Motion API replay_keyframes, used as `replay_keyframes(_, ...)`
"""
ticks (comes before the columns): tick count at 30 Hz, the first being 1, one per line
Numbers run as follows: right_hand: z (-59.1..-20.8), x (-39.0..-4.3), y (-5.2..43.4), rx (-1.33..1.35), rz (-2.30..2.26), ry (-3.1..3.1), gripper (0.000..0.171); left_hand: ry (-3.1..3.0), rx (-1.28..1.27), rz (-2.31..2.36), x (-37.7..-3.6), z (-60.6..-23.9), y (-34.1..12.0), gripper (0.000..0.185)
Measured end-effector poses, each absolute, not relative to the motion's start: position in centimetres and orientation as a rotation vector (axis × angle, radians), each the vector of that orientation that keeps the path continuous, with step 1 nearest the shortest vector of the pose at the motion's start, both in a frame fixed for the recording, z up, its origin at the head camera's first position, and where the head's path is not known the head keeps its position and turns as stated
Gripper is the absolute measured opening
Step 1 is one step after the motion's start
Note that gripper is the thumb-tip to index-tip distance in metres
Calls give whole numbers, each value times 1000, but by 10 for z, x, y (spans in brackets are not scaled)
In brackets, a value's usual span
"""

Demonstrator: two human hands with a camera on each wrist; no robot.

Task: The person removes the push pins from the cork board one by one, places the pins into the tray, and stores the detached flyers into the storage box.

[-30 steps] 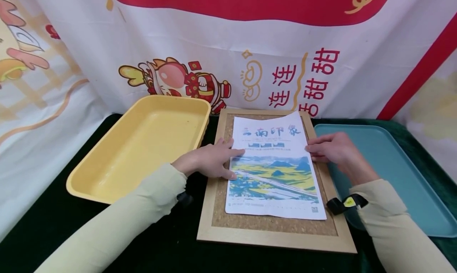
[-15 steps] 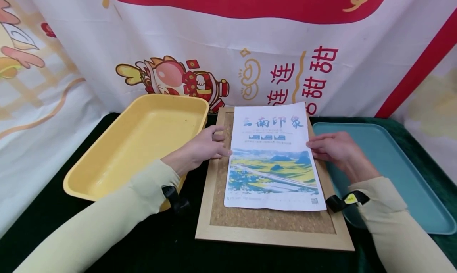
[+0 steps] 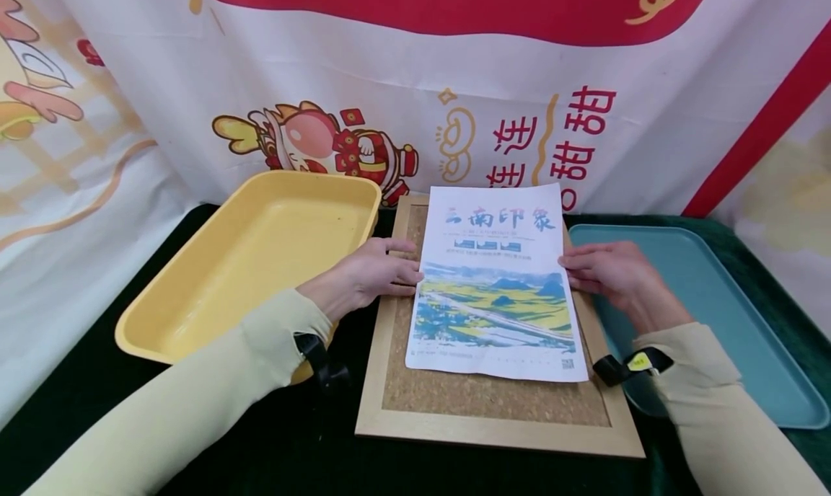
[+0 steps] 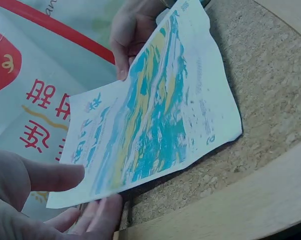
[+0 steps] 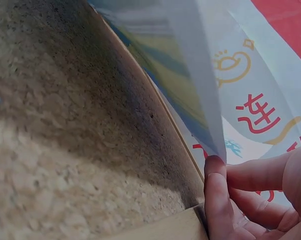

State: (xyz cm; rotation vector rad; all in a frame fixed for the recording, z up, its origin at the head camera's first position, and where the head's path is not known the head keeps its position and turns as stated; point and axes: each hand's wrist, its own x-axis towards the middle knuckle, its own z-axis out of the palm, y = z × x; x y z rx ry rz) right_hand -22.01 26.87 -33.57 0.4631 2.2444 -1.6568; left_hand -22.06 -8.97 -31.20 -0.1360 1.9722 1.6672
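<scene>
A printed paper sheet (image 3: 493,287) with a landscape picture and blue lettering is held raised over a wood-framed cork board (image 3: 500,442). My left hand (image 3: 366,274) is at its left edge, thumb over the paper and fingers beneath, as the left wrist view shows. At the opposite edge my right hand (image 3: 623,276) pinches the sheet between thumb and fingertips. The right wrist view catches the sheet's raised side (image 5: 190,70) bending up from the cork (image 5: 65,125). The sheet covers much of the board's upper part.
A deep yellow tray (image 3: 260,193) stands to the left of the board, under my left wrist. A flat teal tray (image 3: 720,323) lies on the right. Dark green cloth (image 3: 273,438) covers the table, and a white printed curtain (image 3: 389,56) hangs behind.
The sheet has risen from the board and shifted slightly toward its far end. My left hand has drawn back from the sheet's face to its left edge. The right hand keeps its pinch.
</scene>
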Motion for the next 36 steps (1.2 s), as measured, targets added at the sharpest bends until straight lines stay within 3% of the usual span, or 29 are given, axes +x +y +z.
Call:
replay_keyframes(6,-336,-221,268,470,-1667,2245,62,1999,-150,1676,-221,-312,-89,53)
replay_keyframes(25,-330,-221,271,446,-1820,2065,65,2082,-114,1682,-220,-305,-92,41)
replay_keyframes(29,-325,-219,270,448,-1933,1958,48,2096,-100,1704,-219,-302,-93,42)
replay_keyframes(32,-322,-218,267,446,-1986,1924,46,2089,-96,1737,-221,-299,-98,43)
replay_keyframes(36,-316,-220,255,439,-1970,1990,59,2078,-93,1786,-223,-293,-109,45)
